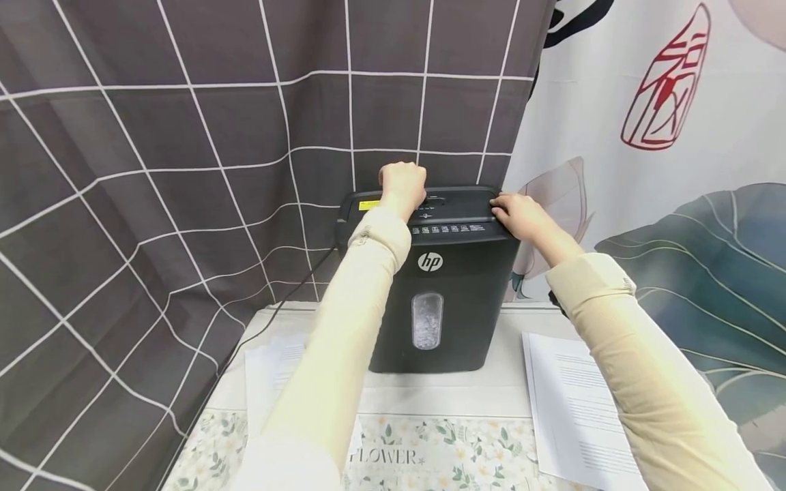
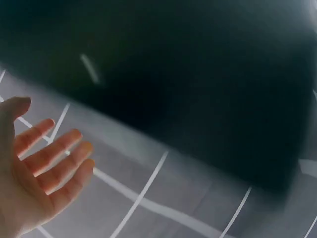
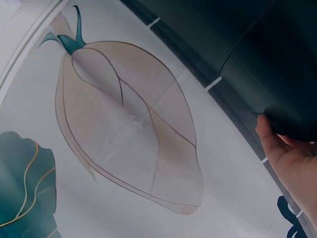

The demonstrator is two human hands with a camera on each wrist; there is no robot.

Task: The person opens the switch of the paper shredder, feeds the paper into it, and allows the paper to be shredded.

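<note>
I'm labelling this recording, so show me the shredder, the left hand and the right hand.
Shredder [image 1: 462,300]: head view, on its black front.
Left hand [image 1: 403,183]: head view, on the back of the hand.
Right hand [image 1: 522,215]: head view, on the back of the hand.

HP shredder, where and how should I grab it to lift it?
Probably take the HP shredder by the two short ends of its top, one hand coming from each side: the top is its widest part and the body narrows below, so fingers could hook there. The right hand holds the right end.
</note>
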